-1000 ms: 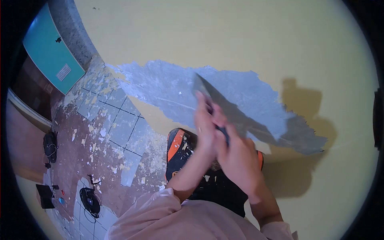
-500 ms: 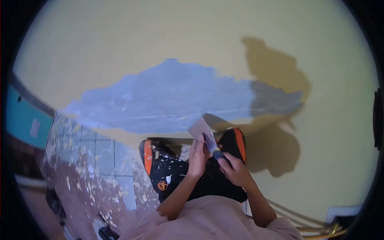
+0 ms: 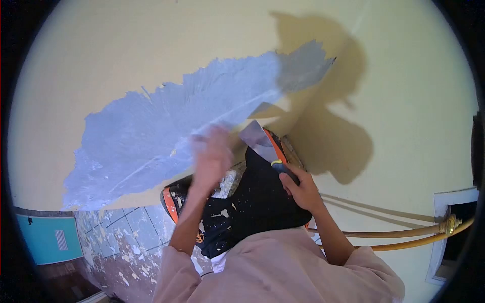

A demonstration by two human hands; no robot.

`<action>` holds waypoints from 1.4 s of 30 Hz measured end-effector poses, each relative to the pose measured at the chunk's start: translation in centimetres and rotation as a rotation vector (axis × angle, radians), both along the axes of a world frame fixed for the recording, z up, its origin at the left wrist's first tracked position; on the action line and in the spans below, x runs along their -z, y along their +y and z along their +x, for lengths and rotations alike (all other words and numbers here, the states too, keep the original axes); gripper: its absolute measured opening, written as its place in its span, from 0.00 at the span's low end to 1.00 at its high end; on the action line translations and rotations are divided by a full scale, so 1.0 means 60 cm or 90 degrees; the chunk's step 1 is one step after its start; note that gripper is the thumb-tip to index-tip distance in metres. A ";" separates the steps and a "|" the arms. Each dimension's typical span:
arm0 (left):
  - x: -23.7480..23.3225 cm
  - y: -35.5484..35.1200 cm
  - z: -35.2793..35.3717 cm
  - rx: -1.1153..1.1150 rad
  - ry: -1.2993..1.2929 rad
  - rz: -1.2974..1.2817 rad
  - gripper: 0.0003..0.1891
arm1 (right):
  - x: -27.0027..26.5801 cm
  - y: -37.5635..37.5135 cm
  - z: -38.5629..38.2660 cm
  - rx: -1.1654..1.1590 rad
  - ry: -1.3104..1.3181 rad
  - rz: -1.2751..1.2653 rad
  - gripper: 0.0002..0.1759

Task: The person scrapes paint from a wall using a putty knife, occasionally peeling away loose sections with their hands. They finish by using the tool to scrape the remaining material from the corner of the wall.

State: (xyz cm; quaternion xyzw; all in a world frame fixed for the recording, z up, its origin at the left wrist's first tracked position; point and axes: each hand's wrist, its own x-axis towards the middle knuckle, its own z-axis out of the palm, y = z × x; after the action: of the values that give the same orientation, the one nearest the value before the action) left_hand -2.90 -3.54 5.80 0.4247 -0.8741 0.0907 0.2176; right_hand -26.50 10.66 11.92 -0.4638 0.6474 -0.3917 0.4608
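Grips a wide, dark-handled metal scraper [image 3: 261,145] in the right hand [image 3: 299,189], above black trousers [image 3: 270,202]; has swung the left hand [image 3: 213,160], too blurred to judge its grasp, away from it, before a ragged grey patch [image 3: 141,126] on a cream wall [image 3: 121,45] above flake-strewn floor [image 3: 124,232].

The dark-handled scraper [image 3: 265,149] is sitting in the right hand [image 3: 302,190], its wide, shiny blade [image 3: 256,139] slanting up and left.
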 end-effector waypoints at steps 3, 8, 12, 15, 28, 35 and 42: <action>0.122 0.127 0.032 0.157 0.012 0.436 0.22 | -0.016 0.005 -0.015 -0.015 0.018 0.022 0.23; 0.080 0.212 0.219 -0.066 0.025 0.539 0.22 | 0.023 0.008 -0.047 -0.027 0.165 -0.091 0.24; 0.055 0.217 0.367 -0.567 -0.234 0.321 0.27 | 0.037 -0.019 -0.047 -0.037 0.173 -0.033 0.23; 0.018 0.247 0.256 -0.246 0.289 0.401 0.33 | 0.031 -0.040 -0.019 -0.053 0.131 -0.018 0.22; 0.072 0.261 0.227 -0.158 -0.005 0.470 0.27 | 0.030 -0.042 0.045 -0.248 0.167 0.005 0.20; 0.112 0.161 0.153 -0.345 0.565 0.566 0.28 | -0.029 -0.070 0.110 -0.350 0.169 -0.125 0.18; 0.058 0.089 0.042 0.111 1.759 0.816 0.30 | -0.006 -0.109 0.183 -0.440 0.116 0.103 0.22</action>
State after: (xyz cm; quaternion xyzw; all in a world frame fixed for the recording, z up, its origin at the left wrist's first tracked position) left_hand -0.36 1.77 2.34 0.1427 0.0946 -0.7593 0.6278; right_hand -15.49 4.11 12.26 -0.6502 0.5199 -0.1170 0.5415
